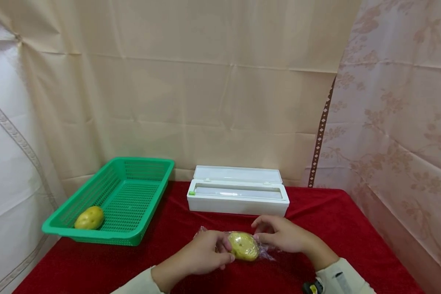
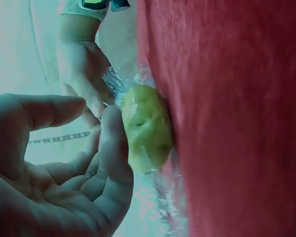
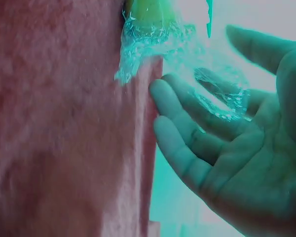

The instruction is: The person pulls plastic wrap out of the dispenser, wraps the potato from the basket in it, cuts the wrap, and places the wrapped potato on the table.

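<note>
A yellow potato (image 1: 243,246) in clear plastic wrap lies on the red cloth between both hands. My left hand (image 1: 209,252) is at its left end, fingers bent right beside the wrapped potato (image 2: 147,129). In the left wrist view, the left thumb stands apart from those fingers. My right hand (image 1: 284,234) is at the other end, its fingers loosely curved. Crinkled plastic wrap (image 3: 222,98) lies over the right fingers in the right wrist view. Gathered wrap (image 1: 265,252) also sticks out from the potato's right end.
A white cling-film box (image 1: 239,204) with its lid raised stands behind the hands, a roll inside. At the left, a green basket (image 1: 141,228) holds another potato (image 1: 90,218). Curtains (image 1: 206,102) hang behind the red-covered table (image 1: 338,220).
</note>
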Motion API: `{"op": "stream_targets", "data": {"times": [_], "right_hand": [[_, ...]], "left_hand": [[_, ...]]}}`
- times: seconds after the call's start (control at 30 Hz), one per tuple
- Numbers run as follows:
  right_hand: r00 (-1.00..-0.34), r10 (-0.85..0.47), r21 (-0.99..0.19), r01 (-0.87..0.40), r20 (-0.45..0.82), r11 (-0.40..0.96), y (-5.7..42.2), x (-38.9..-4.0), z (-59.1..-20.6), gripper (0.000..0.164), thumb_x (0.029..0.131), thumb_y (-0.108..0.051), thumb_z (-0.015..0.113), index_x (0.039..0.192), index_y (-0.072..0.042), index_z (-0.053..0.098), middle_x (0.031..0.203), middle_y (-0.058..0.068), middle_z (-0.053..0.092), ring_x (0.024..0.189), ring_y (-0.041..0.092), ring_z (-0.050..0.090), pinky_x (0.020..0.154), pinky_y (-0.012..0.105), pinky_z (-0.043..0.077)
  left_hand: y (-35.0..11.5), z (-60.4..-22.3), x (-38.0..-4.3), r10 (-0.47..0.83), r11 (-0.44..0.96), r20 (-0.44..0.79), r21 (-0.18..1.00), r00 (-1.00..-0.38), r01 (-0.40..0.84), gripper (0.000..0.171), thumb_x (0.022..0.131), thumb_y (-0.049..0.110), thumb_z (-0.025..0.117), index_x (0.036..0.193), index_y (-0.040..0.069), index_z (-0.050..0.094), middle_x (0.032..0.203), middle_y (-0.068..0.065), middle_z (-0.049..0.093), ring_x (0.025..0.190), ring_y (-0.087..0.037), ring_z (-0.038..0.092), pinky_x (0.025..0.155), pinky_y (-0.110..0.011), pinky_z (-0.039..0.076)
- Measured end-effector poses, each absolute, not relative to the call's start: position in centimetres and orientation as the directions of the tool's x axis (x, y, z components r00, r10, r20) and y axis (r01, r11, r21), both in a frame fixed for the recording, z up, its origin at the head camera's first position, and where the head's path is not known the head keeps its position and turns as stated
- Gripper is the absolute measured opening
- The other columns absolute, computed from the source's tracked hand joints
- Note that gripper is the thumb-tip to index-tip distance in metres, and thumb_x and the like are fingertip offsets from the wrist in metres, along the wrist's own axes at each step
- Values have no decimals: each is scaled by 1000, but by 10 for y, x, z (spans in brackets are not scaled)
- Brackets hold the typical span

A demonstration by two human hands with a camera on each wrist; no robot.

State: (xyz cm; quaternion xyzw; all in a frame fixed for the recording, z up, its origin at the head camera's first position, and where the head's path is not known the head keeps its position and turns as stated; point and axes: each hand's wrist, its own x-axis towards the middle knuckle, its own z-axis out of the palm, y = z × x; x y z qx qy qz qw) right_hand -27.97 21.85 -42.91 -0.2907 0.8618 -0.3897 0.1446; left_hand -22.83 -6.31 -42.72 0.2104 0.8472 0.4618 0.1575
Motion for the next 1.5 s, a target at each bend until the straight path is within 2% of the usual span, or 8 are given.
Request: {"op": "stream_targets", "data": {"times": [0.13,0.47,0.77,0.87,0.97,1.2,1.33,1.5], "right_hand": [[-803,-592,-775,-330,-69,539,214,-278,-433,28,97,-27,72,117,-9,66,105,3,72,97,18,66,78,28,53],[-832,-536,-917,-92,-143,387,198,-256,-439,25,94,-12,71,97,-2,48,73,4,55,63,14,55,51,22,47],[-850,-500,-958,20,-167,286,179,-235,-442,16,94,-7,66,99,-1,51,86,12,61,64,23,71,57,38,60],[-854,-504,-948,-46,-126,314,177,-229,-443,12,93,-5,65,100,-2,56,85,11,62,65,24,71,56,37,59],[-845,-535,-901,-218,-18,375,178,-227,-445,11,91,-3,67,98,-8,61,84,7,63,67,16,69,57,30,57],[-719,-647,-589,-645,252,487,185,-223,-438,33,86,-1,74,95,-31,65,97,-8,53,83,3,55,71,22,51],[-671,-692,-487,-713,266,504,188,-220,-434,41,82,-3,75,100,-38,66,107,-13,51,94,5,54,80,21,49],[-691,-703,-440,-692,169,573,188,-215,-431,49,77,-23,89,113,-43,63,117,-15,47,105,5,50,83,21,51]], "left_hand": [[-64,-438,-230,462,447,-95,884,-882,139,23,88,16,78,102,4,64,78,-3,69,66,-18,70,56,-28,51],[-61,-448,-235,441,502,15,825,-897,260,30,87,24,81,107,12,62,91,3,67,79,-5,62,69,-23,53],[-59,-447,-238,488,489,20,822,-873,292,37,86,16,80,117,13,60,105,0,69,90,-7,68,77,-23,56],[-61,-447,-240,531,480,12,820,-847,312,38,86,13,80,118,14,61,110,1,70,97,-8,70,82,-24,57],[-64,-447,-243,565,478,-1,815,-825,326,39,87,14,81,120,16,61,115,3,69,102,-8,70,86,-24,57],[-66,-454,-249,582,489,3,797,-813,353,41,91,24,79,129,19,62,120,8,67,103,-4,67,86,-24,56],[-64,-456,-249,577,502,18,781,-817,372,43,92,28,77,131,19,62,121,8,66,104,-4,66,88,-25,56],[-62,-455,-247,548,548,56,729,-834,410,44,91,29,78,132,17,65,120,6,65,105,-7,66,88,-26,56]]}}
